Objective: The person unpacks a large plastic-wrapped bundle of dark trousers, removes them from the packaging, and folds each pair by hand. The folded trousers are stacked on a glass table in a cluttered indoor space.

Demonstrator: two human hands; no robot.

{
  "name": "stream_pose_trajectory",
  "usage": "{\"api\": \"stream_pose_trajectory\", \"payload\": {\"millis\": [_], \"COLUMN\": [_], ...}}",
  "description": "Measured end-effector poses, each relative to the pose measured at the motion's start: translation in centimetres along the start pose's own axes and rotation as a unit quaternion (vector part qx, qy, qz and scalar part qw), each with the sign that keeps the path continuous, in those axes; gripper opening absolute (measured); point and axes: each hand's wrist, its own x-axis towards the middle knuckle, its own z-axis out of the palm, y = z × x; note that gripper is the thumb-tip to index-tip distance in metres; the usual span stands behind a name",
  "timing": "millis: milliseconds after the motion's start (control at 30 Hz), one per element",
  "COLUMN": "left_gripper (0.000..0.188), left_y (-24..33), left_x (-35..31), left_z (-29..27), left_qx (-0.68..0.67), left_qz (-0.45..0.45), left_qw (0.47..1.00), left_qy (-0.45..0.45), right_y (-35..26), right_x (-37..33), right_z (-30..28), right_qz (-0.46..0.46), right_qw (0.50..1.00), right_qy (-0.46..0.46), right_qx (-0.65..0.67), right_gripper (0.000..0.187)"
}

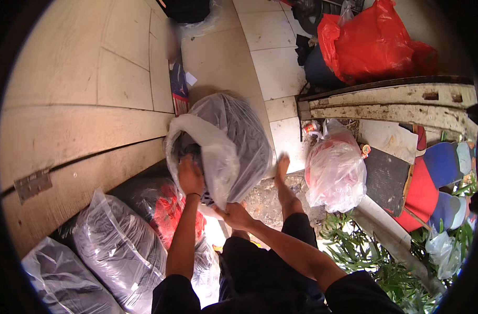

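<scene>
A large clear plastic bag stuffed with dark cloth stands on the floor ahead of me, its mouth turned toward me and to the left. My left hand reaches into that mouth against the dark cloth; its fingers are partly hidden, so their grip does not show. At the near edge of the opening, my right hand is closed on the rim of the plastic. A band of whitish plastic folds back around the mouth.
Several filled clear bags lie at the lower left beside a wooden door. A pinkish plastic bag sits right of my foot. Farther right are a worn wooden door edge, a red bag, colourful cushions and leafy plants.
</scene>
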Motion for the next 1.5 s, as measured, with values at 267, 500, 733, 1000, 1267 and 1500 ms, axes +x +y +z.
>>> {"api": "stream_pose_trajectory", "payload": {"millis": [267, 500, 733, 1000, 1267, 1500], "left_gripper": [0.054, 0.057, 0.090, 0.066, 0.059, 0.053], "left_y": [9.7, 12.6, 13.2, 4.4, 13.2, 17.0], "left_x": [-2.1, 0.1, 3.1, 13.7, 15.5, 23.2], "left_z": [11.9, 12.1, 6.9, 18.9, 20.2, 24.1], "left_qx": [0.022, 0.004, 0.049, -0.133, -0.044, -0.015], "left_qz": [-0.023, -0.199, -0.267, -0.236, -0.092, -0.067], "left_qw": [0.957, 0.953, 0.958, 0.962, 0.987, 0.983], "left_qy": [-0.288, -0.229, -0.090, -0.035, -0.127, -0.172], "right_y": [1.4, 3.3, -8.5, -8.7, -10.9, -11.3], "right_x": [-1.2, 2.2, 14.3, 31.4, 18.9, 25.1], "right_z": [-13.3, -35.3, -36.2, -26.4, -33.1, -39.3], "right_qz": [-0.119, 0.102, -0.062, -0.032, -0.109, -0.088], "right_qw": [0.966, 0.990, 0.988, 0.998, 0.925, 0.911], "right_qy": [-0.200, -0.022, 0.006, -0.037, -0.184, -0.347], "right_qx": [-0.109, 0.100, -0.144, 0.039, 0.314, 0.205], "right_gripper": [0.060, 0.065, 0.104, 0.065, 0.038, 0.050]}}
